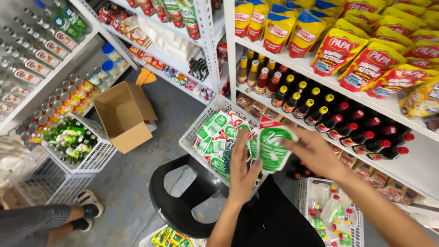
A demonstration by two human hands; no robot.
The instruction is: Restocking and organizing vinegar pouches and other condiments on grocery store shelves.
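Observation:
A white plastic basket (189,137) rests on a black stool (173,201) and is filled with green, white and red sachets (215,132). My left hand (242,167) lies flat, fingers spread, on the sachets at the basket's near side. My right hand (315,153) holds a green and white pouch (270,147) by its right edge, just above the basket. The pouch stands upright between my two hands, and my left fingertips touch its lower left side.
White shelves on the right carry dark sauce bottles (329,116) and red and yellow pouches (366,59). An open cardboard box (123,114) lies on the grey floor. White crates with green bottles (73,144) stand at left. Another person's sandalled foot (87,210) is at bottom left.

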